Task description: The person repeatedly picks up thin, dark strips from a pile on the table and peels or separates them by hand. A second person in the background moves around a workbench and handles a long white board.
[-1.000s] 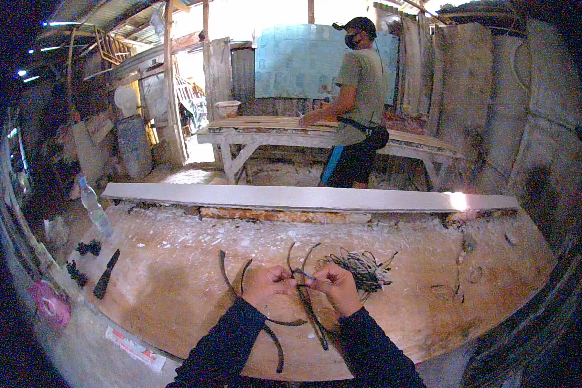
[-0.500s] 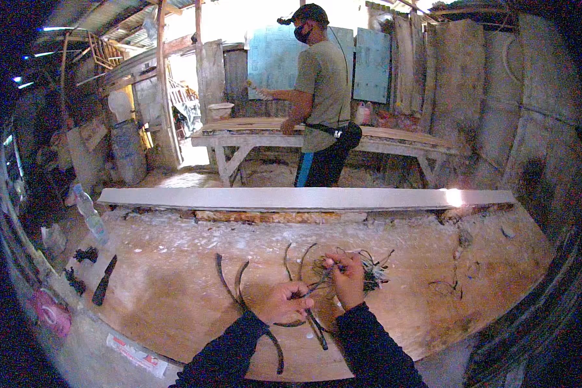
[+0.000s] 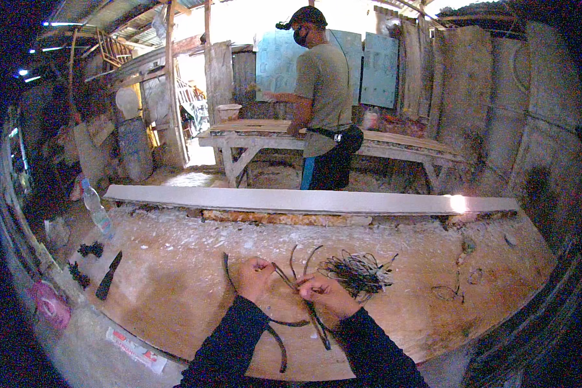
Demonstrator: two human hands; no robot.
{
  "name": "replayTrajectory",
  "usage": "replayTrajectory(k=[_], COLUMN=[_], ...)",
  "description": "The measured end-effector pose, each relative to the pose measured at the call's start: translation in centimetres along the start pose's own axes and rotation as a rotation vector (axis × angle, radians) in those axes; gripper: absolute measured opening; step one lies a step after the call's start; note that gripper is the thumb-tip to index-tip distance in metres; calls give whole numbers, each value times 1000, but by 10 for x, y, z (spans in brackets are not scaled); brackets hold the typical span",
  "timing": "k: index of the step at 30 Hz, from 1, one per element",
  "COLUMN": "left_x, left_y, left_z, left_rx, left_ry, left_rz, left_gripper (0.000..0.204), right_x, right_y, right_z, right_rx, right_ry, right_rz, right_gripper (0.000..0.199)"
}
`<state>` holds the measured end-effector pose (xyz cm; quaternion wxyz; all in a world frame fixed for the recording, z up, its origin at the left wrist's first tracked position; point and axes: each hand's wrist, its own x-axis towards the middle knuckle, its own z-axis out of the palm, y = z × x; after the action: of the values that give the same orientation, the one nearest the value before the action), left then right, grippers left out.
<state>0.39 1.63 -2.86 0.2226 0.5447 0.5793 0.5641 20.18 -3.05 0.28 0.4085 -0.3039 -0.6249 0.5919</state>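
My right hand is closed, its fingertips pinching a thin dark strip that slants up to the left. My left hand is also closed in a pinch beside the strip's upper end; what its fingertips hold is too small to make out. Around and under my hands lie several curved dark strips, one left of my left hand and another near the front edge. Just beyond my right hand sits a tangled bunch of thin dark and pale strands.
A knife-shaped dark piece and black clumps lie at the left of the wooden tabletop. A plastic bottle stands near its far left corner. A long white bar spans the far edge. Beyond, a person stands at another bench.
My right hand has come away from the strand bunch, toward me and left, onto the strip. My left hand has moved up and left. The view has shifted slightly.
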Motion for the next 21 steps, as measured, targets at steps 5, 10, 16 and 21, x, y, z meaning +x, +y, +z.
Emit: replayTrajectory(k=[5,10,16,21], left_x=[0,-6,-14,-14], left_y=[2,4,-5,-9], left_z=[-2,2,14,15], left_rx=[-60,-31,60,-117], left_ry=[-96,-178,-371,-466], left_rz=[-57,130,164,168], left_gripper=[12,8,6,10], right_x=[-1,1,-5,-3], right_y=[3,5,-9,-7], right_z=[3,-4,-3,-5], right_rx=[-75,-115,18,-5], right_ry=[-127,-190,-159,-31], right_rz=[-133,-109,-96,-74], right_gripper=[12,10,8,10])
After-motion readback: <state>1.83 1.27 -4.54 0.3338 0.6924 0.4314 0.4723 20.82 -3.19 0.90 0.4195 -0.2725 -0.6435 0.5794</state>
